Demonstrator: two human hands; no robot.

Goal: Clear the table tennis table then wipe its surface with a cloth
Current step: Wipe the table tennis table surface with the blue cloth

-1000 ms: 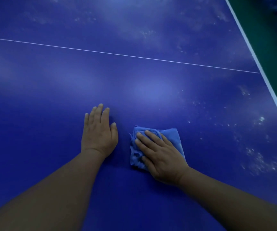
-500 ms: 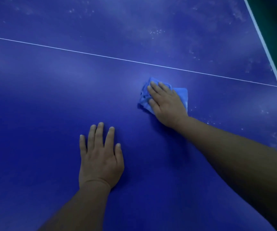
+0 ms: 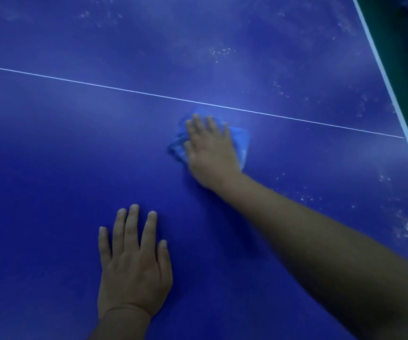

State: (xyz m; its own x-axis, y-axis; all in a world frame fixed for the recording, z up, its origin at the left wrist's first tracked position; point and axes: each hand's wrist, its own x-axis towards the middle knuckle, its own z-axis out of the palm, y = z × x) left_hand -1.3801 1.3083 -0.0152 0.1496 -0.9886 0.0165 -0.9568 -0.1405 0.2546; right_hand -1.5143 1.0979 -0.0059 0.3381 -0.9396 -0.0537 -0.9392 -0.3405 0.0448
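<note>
The right hand [image 3: 210, 148] presses flat on the cloth [image 3: 241, 143], just below the white line [image 3: 75, 81]. The left hand [image 3: 134, 263] lies flat, fingers straight, on the table [image 3: 38, 192].

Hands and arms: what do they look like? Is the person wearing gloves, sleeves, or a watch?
Both are bare. The left hand and right hand have no gloves or rings that show. No sleeve, watch or band appears on either forearm as far as the picture reaches. The left hand's nails are short. The right hand looks blurred.
</note>
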